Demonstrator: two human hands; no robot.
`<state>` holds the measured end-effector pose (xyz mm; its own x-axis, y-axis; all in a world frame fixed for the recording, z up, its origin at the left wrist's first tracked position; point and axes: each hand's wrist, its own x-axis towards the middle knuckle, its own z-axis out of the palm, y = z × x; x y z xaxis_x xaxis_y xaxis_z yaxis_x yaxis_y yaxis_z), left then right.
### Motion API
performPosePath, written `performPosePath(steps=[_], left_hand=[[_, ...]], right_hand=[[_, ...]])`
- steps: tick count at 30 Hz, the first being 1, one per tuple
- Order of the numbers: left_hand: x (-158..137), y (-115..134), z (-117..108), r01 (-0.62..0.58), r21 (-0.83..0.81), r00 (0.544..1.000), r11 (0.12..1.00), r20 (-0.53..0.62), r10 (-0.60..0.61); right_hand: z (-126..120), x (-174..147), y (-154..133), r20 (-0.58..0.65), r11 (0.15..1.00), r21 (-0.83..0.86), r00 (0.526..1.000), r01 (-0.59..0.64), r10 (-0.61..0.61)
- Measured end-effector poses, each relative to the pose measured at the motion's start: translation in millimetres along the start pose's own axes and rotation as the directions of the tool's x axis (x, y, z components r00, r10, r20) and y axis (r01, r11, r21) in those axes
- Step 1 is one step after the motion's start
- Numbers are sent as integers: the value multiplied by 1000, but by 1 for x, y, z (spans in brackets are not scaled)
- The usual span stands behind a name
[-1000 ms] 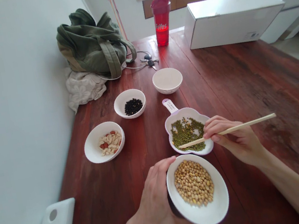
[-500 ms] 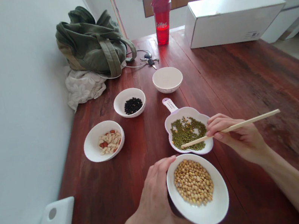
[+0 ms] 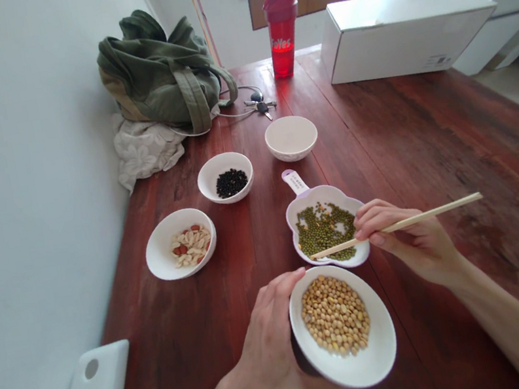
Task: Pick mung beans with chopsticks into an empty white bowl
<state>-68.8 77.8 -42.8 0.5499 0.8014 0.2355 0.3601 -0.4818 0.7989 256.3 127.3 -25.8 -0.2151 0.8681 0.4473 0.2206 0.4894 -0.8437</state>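
White soybean bowl (image 3: 367, 362) cupped by left hand (image 3: 272, 358); right hand (image 3: 411, 242) pinching chopsticks (image 3: 394, 226).

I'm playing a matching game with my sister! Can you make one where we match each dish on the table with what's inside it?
Dishes:
1. Bowl held by the left hand
2. Handled flower-shaped dish under the chopsticks
3. Far-left bowl
4. Bowl nearest the keys

Contents:
A. Peanuts
B. Nothing
C. Soybeans
D. Mung beans

Pairs: 1-C, 2-D, 3-A, 4-B
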Motion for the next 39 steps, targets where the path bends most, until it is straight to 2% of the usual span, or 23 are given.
performPosePath(steps=[22, 32, 39], left_hand=[[-2, -2, 3, -1, 20, 1000, 1000, -5, 1], [-1, -1, 2, 5, 11, 1000, 1000, -8, -5], [-2, -1, 1, 18, 40, 1000, 999, -2, -18]], right_hand=[[5, 0, -4, -64, 997, -69, 998, -26, 22], [11, -1, -4, -50, 998, -38, 997, -59, 57], [6, -1, -5, -52, 999, -20, 998, -34, 33]])
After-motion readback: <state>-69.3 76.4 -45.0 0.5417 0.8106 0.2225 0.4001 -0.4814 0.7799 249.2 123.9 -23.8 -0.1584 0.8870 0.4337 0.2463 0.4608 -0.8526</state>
